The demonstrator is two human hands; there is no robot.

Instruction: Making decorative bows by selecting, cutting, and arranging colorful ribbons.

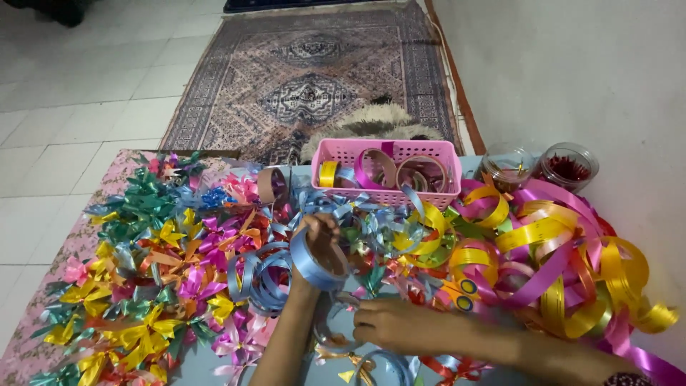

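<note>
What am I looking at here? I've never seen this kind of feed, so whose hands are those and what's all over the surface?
One camera, worn on a person's head, looks down at their own bare hands. The left hand is raised with light blue ribbon looped around it. The right hand rests low on the surface, fingers near the ribbon's trailing end. Finished ribbon bows are piled at left, loose ribbon curls at right. Behind stand a pink basket of ribbon rolls and two clear jars.
</note>
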